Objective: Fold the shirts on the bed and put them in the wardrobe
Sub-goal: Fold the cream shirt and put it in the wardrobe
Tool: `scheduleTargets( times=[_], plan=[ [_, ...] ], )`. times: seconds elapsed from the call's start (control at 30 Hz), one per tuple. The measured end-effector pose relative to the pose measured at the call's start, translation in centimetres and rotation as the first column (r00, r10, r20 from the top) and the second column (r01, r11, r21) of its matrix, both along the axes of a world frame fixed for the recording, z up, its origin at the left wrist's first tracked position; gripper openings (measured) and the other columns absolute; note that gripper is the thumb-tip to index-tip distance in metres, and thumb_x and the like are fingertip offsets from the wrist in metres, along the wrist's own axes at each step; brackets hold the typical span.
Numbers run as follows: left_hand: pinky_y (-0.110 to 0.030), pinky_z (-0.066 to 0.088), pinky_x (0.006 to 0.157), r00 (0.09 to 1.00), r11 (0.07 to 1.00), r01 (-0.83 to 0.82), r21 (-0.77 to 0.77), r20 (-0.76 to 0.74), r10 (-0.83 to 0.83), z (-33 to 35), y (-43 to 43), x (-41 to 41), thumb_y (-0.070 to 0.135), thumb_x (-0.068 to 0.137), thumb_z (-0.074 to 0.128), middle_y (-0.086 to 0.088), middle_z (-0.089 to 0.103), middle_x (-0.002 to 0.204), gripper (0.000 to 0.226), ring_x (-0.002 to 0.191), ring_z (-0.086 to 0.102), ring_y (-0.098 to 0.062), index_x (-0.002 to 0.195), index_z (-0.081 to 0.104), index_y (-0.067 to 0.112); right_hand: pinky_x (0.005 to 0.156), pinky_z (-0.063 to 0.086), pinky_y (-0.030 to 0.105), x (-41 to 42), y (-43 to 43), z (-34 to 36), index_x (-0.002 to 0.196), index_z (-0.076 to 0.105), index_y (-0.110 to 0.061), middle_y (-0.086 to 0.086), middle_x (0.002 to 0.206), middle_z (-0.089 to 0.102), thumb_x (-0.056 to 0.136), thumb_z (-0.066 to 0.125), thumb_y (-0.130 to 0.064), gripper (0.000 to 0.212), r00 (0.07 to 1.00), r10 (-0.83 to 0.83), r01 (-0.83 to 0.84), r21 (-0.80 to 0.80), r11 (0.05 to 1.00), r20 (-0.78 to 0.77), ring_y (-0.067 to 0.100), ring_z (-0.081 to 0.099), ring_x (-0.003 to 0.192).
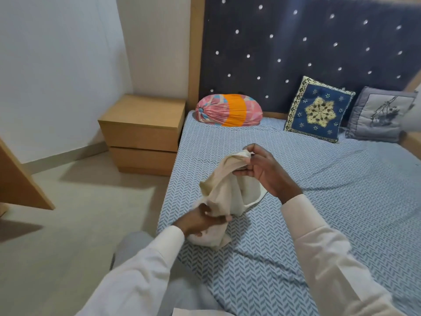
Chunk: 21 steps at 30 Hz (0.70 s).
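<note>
Grip matters here: the right hand (262,169) pinches the raised, bunched end of the cream shirt (225,190) while the left hand (200,221) clutches its lower folds, low over the bed (319,224) near its edge. Judging by the crumple, each hand should find a shoulder seam, shake the shirt open, then spread it flat on the bed.

Left hand (202,221) low, gripping shirt (225,190); right hand (262,169) raised, pinching it; both sleeved arms extended

No readable text, labels, brands or numbers anywhere.
</note>
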<state>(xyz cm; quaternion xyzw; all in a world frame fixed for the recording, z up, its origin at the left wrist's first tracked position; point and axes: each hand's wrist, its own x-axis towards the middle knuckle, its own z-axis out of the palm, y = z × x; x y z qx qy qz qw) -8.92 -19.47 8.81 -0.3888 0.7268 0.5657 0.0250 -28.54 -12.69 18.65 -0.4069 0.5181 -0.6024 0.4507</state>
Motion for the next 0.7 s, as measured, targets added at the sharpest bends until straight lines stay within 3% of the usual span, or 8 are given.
scheduleTargets(
  times=[0.1,0.17,0.27,0.33,0.43,0.5,0.53,0.7],
  plan=[
    [-0.032,0.042,0.096,1.0,0.98,-0.026,-0.196,-0.004,0.026,-1.6,0.4,-2.1,0.042,0.092,0.062,0.002,0.055,0.131,0.049,0.119,0.053,-0.02,0.132,0.047,0.017,0.09,0.054,0.043,0.0,-0.2,-0.3,0.106,0.05,-0.009,0.012,0.094,0.061,0.082,0.051,0.011,0.031,0.993,0.087,-0.09,-0.035,0.995,-0.079,0.024,0.06,0.094],
    [-0.035,0.043,0.098,0.981,0.935,-0.194,-0.296,-0.077,0.179,-1.9,-0.5,-2.3,0.026,0.099,0.051,-0.015,0.059,0.131,0.036,0.121,0.054,-0.032,0.13,0.054,0.009,0.075,0.05,0.032,-0.5,-0.3,-0.3,0.104,0.05,-0.009,0.012,0.088,0.06,0.084,0.055,0.015,0.032,0.944,-0.045,0.036,-0.034,0.999,-0.325,0.02,0.056,0.083],
    [-0.037,0.051,0.091,0.879,0.947,-0.318,0.037,-0.364,0.309,-0.1,-2.5,-0.2,0.004,0.096,0.045,-0.01,0.071,0.109,0.029,0.105,0.066,-0.027,0.113,0.067,0.013,0.063,0.044,0.033,-3.6,-0.1,-1.3,0.095,0.054,-0.018,-0.001,0.078,0.064,0.079,0.071,-0.009,0.025,0.49,-0.331,0.404,-0.126,0.906,-0.807,0.018,0.059,0.071],
    [-0.038,0.053,0.081,0.849,0.951,-0.269,0.151,-0.43,0.308,1.8,-4.0,1.8,0.009,0.09,0.054,-0.008,0.075,0.097,0.023,0.09,0.068,-0.023,0.098,0.073,0.018,0.061,0.041,0.034,-5.9,0.6,-2.3,0.085,0.055,-0.02,0.001,0.077,0.06,0.076,0.077,-0.019,0.024,0.326,-0.265,0.48,-0.083,0.873,-0.907,0.024,0.058,0.074],
    [-0.034,0.052,0.077,0.873,0.959,-0.227,0.17,-0.401,0.278,3.4,-6.7,4.2,0.02,0.083,0.064,-0.016,0.073,0.104,0.028,0.088,0.067,-0.026,0.108,0.072,0.011,0.06,0.036,0.032,-7.0,1.7,-4.2,0.077,0.061,-0.004,0.009,0.08,0.054,0.08,0.079,-0.02,0.025,0.564,-0.096,0.379,0.154,0.913,-0.82,0.026,0.056,0.076],
    [-0.028,0.052,0.068,0.878,0.95,-0.215,0.225,-0.382,0.289,3.7,-8.0,4.9,0.015,0.093,0.058,-0.018,0.071,0.105,0.026,0.084,0.066,-0.024,0.114,0.067,0.003,0.082,0.051,0.039,-6.4,2.3,-5.8,0.099,0.071,-0.005,0.013,0.1,0.07,0.086,0.074,-0.015,0.017,0.895,-0.063,0.203,0.278,0.939,-0.441,0.032,0.066,0.097],
    [-0.026,0.052,0.066,0.871,0.941,-0.223,0.254,-0.381,0.31,3.8,-8.3,5.2,0.013,0.096,0.054,-0.017,0.071,0.103,0.025,0.082,0.066,-0.021,0.114,0.067,0.003,0.093,0.052,0.047,-6.0,2.5,-6.9,0.111,0.07,-0.007,0.014,0.111,0.071,0.086,0.072,-0.011,0.026,0.963,-0.015,0.103,0.312,0.944,-0.27,0.035,0.065,0.108],
    [-0.032,0.051,0.082,0.824,0.915,-0.332,0.228,-0.403,0.399,3.5,-10.4,6.6,0.01,0.1,0.047,-0.008,0.073,0.103,0.024,0.09,0.064,-0.02,0.11,0.068,0.01,0.101,0.05,0.048,-4.9,2.2,-10.4,0.131,0.057,-0.008,0.013,0.129,0.065,0.079,0.078,-0.003,0.056,0.946,0.321,-0.24,0.548,0.801,-0.055,0.028,0.061,0.12]
  ],
)
